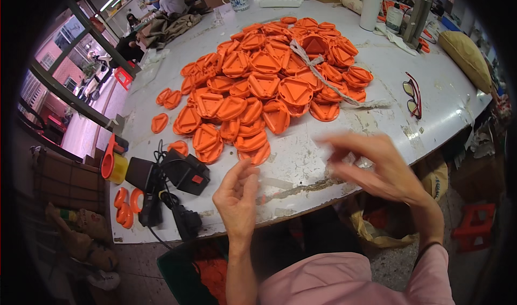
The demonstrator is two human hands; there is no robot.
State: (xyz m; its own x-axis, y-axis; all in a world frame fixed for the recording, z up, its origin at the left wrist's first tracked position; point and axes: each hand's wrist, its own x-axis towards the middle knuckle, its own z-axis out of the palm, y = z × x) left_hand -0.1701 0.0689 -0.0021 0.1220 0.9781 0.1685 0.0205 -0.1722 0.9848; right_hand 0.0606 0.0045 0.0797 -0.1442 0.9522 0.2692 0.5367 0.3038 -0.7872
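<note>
A big heap of orange round plastic pieces with raised triangles (264,87) covers the middle of the table. My left hand (237,192) is upright at the heap's near edge, its fingertips close to the lowest orange piece (255,153); thumb and fingers are loosely bent and slightly apart, with nothing visible in them. To the right, my right hand (374,165) hovers over the table's near side, blurred at the fingertips. Its thumb and fingers are spread apart, and no orange piece shows between them. A twisted grey cloth strip (320,73) lies across the heap.
Black adapters with cables (183,171), a yellow and orange tape dispenser (114,162) and orange rings (124,213) sit at the left. Red-framed glasses (413,95) lie at the right. A white bottle (370,7) stands behind. Below are a green bin (177,267) and a sack (382,235).
</note>
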